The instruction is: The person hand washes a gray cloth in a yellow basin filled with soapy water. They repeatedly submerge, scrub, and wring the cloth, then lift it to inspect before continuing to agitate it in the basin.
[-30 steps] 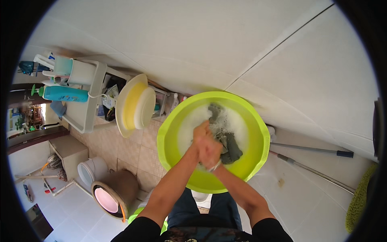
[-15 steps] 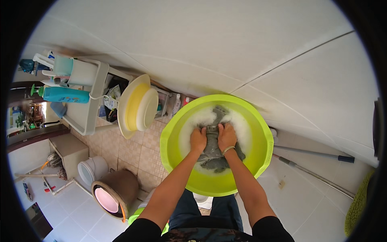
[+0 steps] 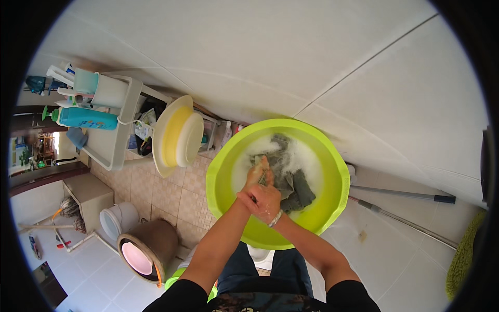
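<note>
A wet grey garment (image 3: 299, 188) lies spread in sudsy water inside a lime-green basin (image 3: 340, 174). Above the cloth's left part is my left hand (image 3: 258, 171), turned on its side with the fingers loosely stretched out; no firm grip on the cloth shows. My right hand (image 3: 266, 204) crosses over and wraps round my left wrist, foam on its back and a pale bracelet (image 3: 275, 218) on its own wrist. A small dark spot shows by its fingers, too small to name. White foam (image 3: 306, 156) floats around the garment.
A white shelf cart (image 3: 112, 151) holds a blue pump bottle (image 3: 88, 118) and cups at the left. A yellow and cream folding basin (image 3: 176, 136) leans there. Below stand a white bucket (image 3: 118, 217) and a brown bin (image 3: 156, 242). Poles (image 3: 400, 193) lie at the right.
Both hands were gripping the garment side by side. The right hand has let go and moved left onto the left wrist. The cloth now lies looser and spread to the right.
</note>
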Available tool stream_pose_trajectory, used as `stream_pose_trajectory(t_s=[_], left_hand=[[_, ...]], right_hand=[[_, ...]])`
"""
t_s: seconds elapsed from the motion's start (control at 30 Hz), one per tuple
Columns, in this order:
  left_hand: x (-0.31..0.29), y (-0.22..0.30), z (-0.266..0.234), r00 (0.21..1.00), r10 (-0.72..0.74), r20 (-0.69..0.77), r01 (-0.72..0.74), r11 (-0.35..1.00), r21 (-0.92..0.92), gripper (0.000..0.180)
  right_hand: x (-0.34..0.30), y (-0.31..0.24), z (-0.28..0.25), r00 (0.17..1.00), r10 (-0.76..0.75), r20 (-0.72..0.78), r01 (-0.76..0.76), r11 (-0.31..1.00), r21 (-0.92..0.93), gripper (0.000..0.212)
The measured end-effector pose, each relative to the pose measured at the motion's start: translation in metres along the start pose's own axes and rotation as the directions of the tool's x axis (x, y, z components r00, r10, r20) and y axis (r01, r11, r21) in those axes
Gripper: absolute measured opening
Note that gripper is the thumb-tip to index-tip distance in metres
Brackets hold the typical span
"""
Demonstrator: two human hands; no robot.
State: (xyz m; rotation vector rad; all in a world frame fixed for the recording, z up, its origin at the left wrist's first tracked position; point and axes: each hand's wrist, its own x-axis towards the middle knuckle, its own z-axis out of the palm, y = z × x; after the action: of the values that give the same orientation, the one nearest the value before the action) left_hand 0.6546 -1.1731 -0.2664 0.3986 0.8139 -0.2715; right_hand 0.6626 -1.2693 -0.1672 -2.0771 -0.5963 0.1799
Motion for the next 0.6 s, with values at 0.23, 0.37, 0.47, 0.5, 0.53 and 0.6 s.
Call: stream_pose_trajectory(t_s=[0.23, 0.37, 0.47, 0.5, 0.53, 0.6], left_hand=[[-0.019, 0.002, 0.04, 0.996, 0.042, -0.083, -0.028, 0.985, 0.168, 0.029], [-0.031, 0.006, 0.054, 0.982, 0.013, -0.189, -0.007, 1.0, 0.029, 0.037], [-0.034, 0.008, 0.076, 0.967, 0.033, -0.254, 0.008, 0.988, 0.156, 0.036], [-0.017, 0.011, 0.048, 0.995, -0.06, -0.086, 0.068, 0.993, 0.096, 0.032], [-0.013, 0.019, 0.015, 0.99, -0.126, 0.064, 0.124, 0.992, 0.038, 0.028], [-0.026, 0.014, 0.021, 0.998, -0.06, -0.014, 0.061, 0.997, 0.041, 0.023]], right_hand=[[-0.001, 0.045, 0.027, 0.981, 0.14, -0.133, -0.184, 0.889, -0.419, 0.027], [0.005, 0.036, 0.019, 0.981, 0.139, -0.136, -0.168, 0.957, -0.235, 0.026], [0.014, 0.045, 0.003, 0.957, 0.213, -0.198, -0.221, 0.975, -0.019, 0.022], [-0.003, 0.029, 0.02, 0.958, 0.042, -0.285, -0.059, 0.997, -0.052, 0.023], [0.001, 0.01, 0.02, 0.971, 0.019, -0.237, -0.03, 0.999, -0.043, 0.026], [0.01, -0.012, 0.001, 0.987, -0.016, -0.161, 0.003, 0.996, -0.085, 0.032]])
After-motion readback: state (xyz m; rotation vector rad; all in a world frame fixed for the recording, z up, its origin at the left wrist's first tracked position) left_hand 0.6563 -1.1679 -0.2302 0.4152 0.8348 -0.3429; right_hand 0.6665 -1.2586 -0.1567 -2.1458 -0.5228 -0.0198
